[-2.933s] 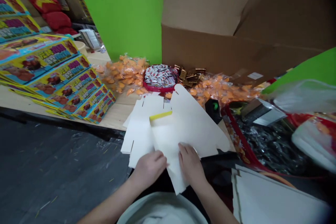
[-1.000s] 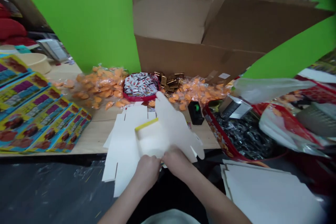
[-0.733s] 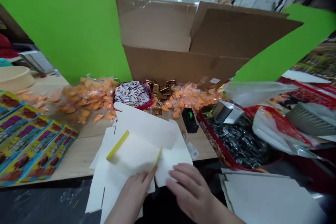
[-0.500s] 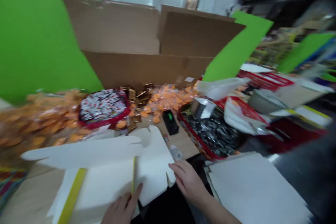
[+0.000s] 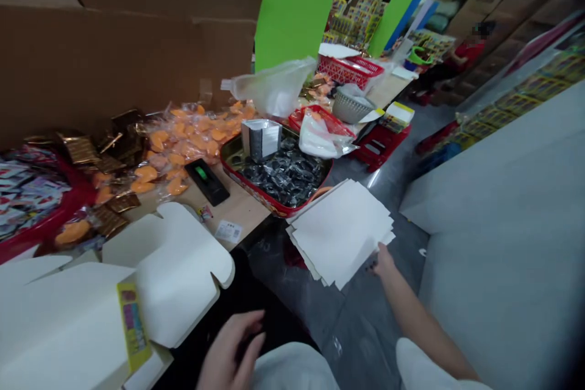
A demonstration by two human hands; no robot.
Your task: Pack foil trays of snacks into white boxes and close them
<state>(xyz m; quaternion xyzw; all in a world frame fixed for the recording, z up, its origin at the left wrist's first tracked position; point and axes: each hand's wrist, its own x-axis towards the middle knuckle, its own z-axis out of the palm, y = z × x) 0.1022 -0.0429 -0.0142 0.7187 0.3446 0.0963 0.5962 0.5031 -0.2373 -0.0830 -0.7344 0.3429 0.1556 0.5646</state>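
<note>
A stack of flat white card sheets (image 5: 342, 234) sits just beside the pale wooden counter (image 5: 247, 214). The right hand (image 5: 382, 261) has its grip at the edge; how closed, I can't tell. The left hand (image 5: 232, 353), half open and empty, is near an open white card box (image 5: 178, 271).

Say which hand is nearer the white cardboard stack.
Right. The right hand is at the right edge of the cardboard stack; the left hand is apart, to its lower left in view.
</note>
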